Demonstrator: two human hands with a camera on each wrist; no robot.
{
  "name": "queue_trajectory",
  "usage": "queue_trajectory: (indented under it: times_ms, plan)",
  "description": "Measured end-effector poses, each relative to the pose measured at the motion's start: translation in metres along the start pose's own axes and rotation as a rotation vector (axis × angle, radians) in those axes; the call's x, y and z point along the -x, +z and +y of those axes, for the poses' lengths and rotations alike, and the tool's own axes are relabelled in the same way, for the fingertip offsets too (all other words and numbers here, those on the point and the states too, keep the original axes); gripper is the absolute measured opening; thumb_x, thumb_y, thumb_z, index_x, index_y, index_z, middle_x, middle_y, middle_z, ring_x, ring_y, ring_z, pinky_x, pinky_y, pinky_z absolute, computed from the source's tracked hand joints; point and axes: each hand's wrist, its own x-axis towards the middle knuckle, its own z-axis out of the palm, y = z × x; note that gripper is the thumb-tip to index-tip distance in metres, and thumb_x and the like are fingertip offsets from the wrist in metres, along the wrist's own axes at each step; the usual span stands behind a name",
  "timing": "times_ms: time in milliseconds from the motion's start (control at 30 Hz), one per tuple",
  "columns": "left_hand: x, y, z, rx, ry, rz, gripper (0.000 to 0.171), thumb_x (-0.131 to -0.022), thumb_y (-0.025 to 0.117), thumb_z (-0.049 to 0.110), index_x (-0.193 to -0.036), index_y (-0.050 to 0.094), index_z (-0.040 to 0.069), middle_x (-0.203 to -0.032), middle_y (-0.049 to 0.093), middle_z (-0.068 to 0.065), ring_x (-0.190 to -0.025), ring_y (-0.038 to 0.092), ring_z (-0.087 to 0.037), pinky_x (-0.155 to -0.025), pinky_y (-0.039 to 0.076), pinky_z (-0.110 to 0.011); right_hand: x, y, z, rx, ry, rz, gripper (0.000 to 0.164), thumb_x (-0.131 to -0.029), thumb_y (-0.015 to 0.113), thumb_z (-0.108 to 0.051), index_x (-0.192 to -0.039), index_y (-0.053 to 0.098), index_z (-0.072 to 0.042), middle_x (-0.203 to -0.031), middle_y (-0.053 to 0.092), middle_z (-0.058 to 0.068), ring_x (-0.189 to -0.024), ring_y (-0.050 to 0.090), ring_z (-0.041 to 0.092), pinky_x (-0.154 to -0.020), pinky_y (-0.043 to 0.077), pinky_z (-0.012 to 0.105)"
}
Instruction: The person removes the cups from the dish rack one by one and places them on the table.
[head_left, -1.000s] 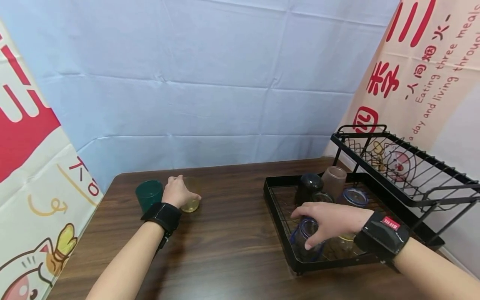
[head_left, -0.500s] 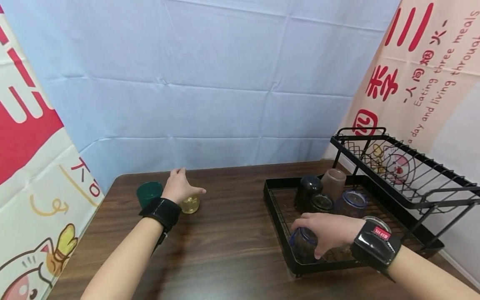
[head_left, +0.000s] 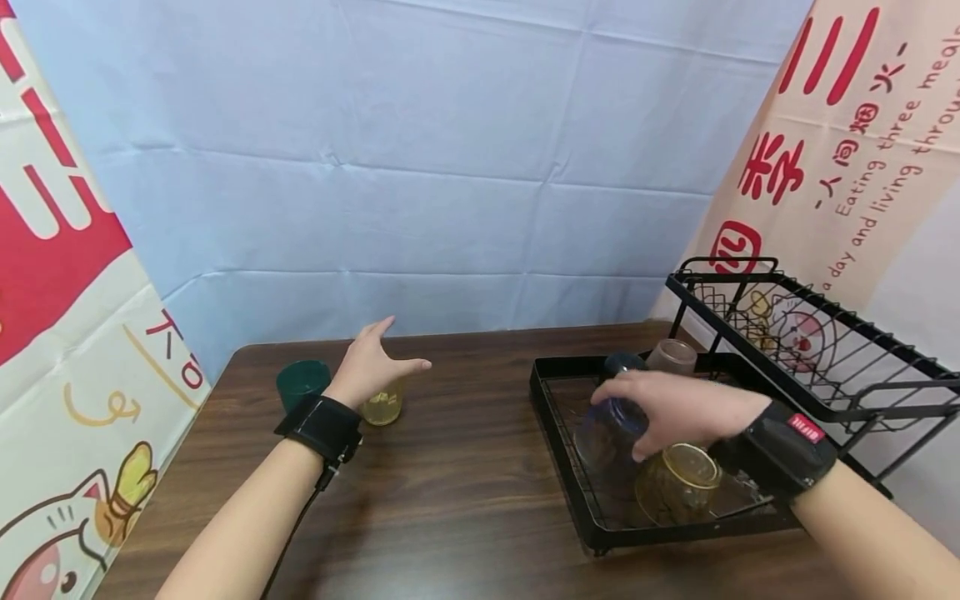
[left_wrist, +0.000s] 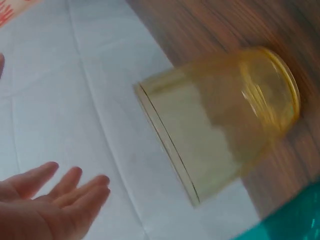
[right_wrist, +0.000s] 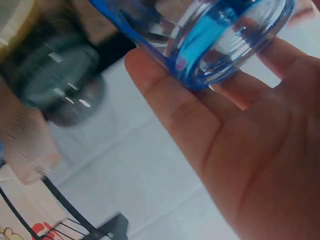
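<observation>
My left hand [head_left: 369,368] is spread wide just above a clear yellow glass [head_left: 382,407] standing on the table. In the left wrist view, its fingers are apart from that yellow glass [left_wrist: 220,127]. A dark green cup [head_left: 302,382] stands left of it. My right hand [head_left: 686,407] grips a blue-tinted glass [head_left: 600,440] by its base, upside down over the black rack [head_left: 558,454]. The right wrist view has the fingers around the thick blue base [right_wrist: 202,50]. An amber glass [head_left: 678,483] sits bottom-up beside the blue one.
A dark glass [head_left: 624,363] and a pinkish-brown glass [head_left: 672,357] stand at the rack's far end, partly hidden by my right hand. Above the rack's right side runs a wire upper shelf [head_left: 810,333]. Behind the brown wooden table [head_left: 465,483] hangs a light blue cloth [head_left: 450,208].
The left hand lets go of the yellow glass and rises with its fingers spread. The right hand, gripping the blue glass, lifts it slightly, and the amber glass comes into fuller view.
</observation>
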Motion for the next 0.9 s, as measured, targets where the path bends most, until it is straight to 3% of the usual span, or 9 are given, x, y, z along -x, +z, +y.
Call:
queue_trajectory:
  times_ms: [167, 333, 433, 533, 600, 733, 900]
  plan:
    - [0.003, 0.004, 0.01, 0.28, 0.025, -0.059, 0.101, -0.092, 0.079, 0.041, -0.166, 0.016, 0.013, -0.166, 0.025, -0.016, -0.151, 0.026, -0.037, -0.116, 0.033, -0.06, -0.027, -0.018, -0.005, -0.066, -0.072, 0.237, 0.074, -0.079, 0.09, -0.024, -0.142, 0.057, -0.01, -0.136, 0.058, 0.015, -0.11, 0.061, 0.027, -0.09, 0.055, 0.046]
    - [0.005, 0.026, 0.021, 0.616, 0.008, -0.14, 0.093, -0.1, 0.069, 0.034, -0.166, 0.008, 0.009, -0.165, 0.027, -0.019, -0.151, 0.028, -0.036, -0.12, 0.028, -0.055, -0.073, -0.011, -0.018, -0.235, -0.112, 0.436, 0.073, -0.084, 0.087, -0.021, -0.145, 0.05, -0.006, -0.144, 0.052, 0.015, -0.13, 0.051, 0.031, -0.108, 0.043, 0.051]
    - [0.005, 0.043, 0.028, 0.818, -0.004, -0.212, 0.114, -0.091, 0.075, 0.053, -0.164, 0.005, 0.002, -0.165, 0.022, -0.024, -0.15, 0.028, -0.039, -0.122, 0.023, -0.053, -0.098, 0.003, -0.027, -0.365, -0.115, 0.531, 0.074, -0.085, 0.085, -0.017, -0.146, 0.045, -0.006, -0.145, 0.048, 0.016, -0.13, 0.05, 0.032, -0.107, 0.044, 0.049]
    - [0.003, 0.055, 0.037, 0.983, -0.012, -0.263, 0.142, -0.068, 0.082, 0.073, -0.162, 0.008, -0.004, -0.165, 0.019, -0.026, -0.149, 0.029, -0.043, -0.123, 0.022, -0.053, -0.118, 0.02, -0.035, -0.504, -0.124, 0.619, 0.074, -0.086, 0.084, -0.012, -0.145, 0.04, -0.005, -0.142, 0.045, 0.019, -0.118, 0.056, 0.032, -0.096, 0.052, 0.045]
    - [0.002, 0.059, 0.044, 1.066, -0.022, -0.257, 0.15, -0.058, 0.084, 0.077, -0.16, 0.013, -0.006, -0.165, 0.021, -0.025, -0.148, 0.03, -0.043, -0.122, 0.024, -0.052, -0.129, 0.031, -0.04, -0.57, -0.143, 0.664, 0.075, -0.085, 0.084, -0.008, -0.144, 0.038, -0.004, -0.14, 0.044, 0.021, -0.11, 0.059, 0.033, -0.088, 0.056, 0.043]
    - [-0.001, 0.064, 0.05, 1.219, -0.052, -0.188, 0.143, -0.057, 0.09, 0.067, -0.156, 0.023, -0.011, -0.159, 0.031, -0.027, -0.147, 0.033, -0.041, -0.122, 0.027, -0.047, -0.143, 0.052, -0.046, -0.637, -0.163, 0.711, 0.077, -0.084, 0.084, -0.005, -0.143, 0.035, -0.005, -0.141, 0.041, 0.022, -0.108, 0.058, 0.032, -0.084, 0.057, 0.038]
    - [-0.003, 0.064, 0.053, 1.305, -0.085, -0.11, 0.112, -0.077, 0.09, 0.044, -0.152, 0.031, -0.013, -0.149, 0.043, -0.026, -0.138, 0.044, -0.032, -0.119, 0.033, -0.04, -0.152, 0.067, -0.049, -0.729, -0.19, 0.741, 0.076, -0.083, 0.083, 0.0, -0.141, 0.033, -0.005, -0.136, 0.042, 0.023, -0.109, 0.058, 0.033, -0.083, 0.058, 0.032]
